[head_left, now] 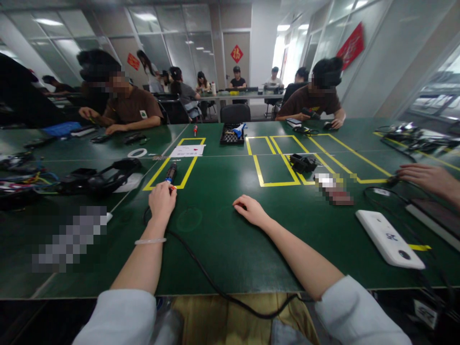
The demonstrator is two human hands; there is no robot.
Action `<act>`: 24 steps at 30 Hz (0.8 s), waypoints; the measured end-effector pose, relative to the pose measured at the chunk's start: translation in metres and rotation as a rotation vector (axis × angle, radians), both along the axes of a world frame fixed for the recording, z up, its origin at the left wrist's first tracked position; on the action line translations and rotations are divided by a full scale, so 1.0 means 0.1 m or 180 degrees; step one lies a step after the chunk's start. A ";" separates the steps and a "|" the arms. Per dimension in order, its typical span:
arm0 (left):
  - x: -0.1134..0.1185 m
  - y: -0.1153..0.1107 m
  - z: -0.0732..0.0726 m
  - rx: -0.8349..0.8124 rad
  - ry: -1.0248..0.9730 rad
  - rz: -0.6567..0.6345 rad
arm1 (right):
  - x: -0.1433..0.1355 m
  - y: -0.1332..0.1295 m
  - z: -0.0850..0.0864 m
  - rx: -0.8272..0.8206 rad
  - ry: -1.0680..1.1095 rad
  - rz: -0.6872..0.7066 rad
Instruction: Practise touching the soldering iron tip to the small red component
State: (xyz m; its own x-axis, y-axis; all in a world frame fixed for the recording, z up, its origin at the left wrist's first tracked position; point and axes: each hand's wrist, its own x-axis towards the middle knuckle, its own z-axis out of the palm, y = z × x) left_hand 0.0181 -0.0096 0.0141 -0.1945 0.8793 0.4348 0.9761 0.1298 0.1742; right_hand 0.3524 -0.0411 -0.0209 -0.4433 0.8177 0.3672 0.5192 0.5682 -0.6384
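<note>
My left hand [163, 201] is wrapped round the lower end of a dark electric screwdriver [171, 173] with a blue band, which points away from me inside a yellow taped box. A black cable [201, 268] runs over the table edge near that hand. My right hand [250, 210] rests on the green table [215, 239] with its fingers curled together; whether anything lies under them is hidden. Beyond the hands are a labelled paper [187, 151] and a black tray [232, 134] of small parts. A black device part [303, 163] lies on yellow tape to the right.
At the left lie a black frame part [118, 175], wires and a roll of white tape [137, 153]. A white power bank [390, 238] and another person's hand [427, 177] are at the right. People sit across the table.
</note>
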 end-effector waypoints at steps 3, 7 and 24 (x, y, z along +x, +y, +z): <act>0.30 -0.05 0.02 -0.0165 -0.0760 -0.0995 | 0.00 0.00 -0.01 0.0010 0.0016 -0.0003; 0.85 -0.19 0.00 -0.0718 -0.1427 -0.2352 | 0.00 0.00 -0.04 -0.0032 0.0132 0.0022; 1.32 -0.39 -0.08 -0.1492 -0.2409 -0.2782 | -0.03 -0.01 -0.04 -0.0557 0.0612 0.0231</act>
State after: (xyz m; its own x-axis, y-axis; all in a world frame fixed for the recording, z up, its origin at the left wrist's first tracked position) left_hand 0.1499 -0.0491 0.0066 0.4684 0.8800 0.0785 0.4416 -0.3102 0.8419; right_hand 0.3495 -0.0423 -0.0252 -0.4388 0.8448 0.3062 0.3410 0.4719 -0.8131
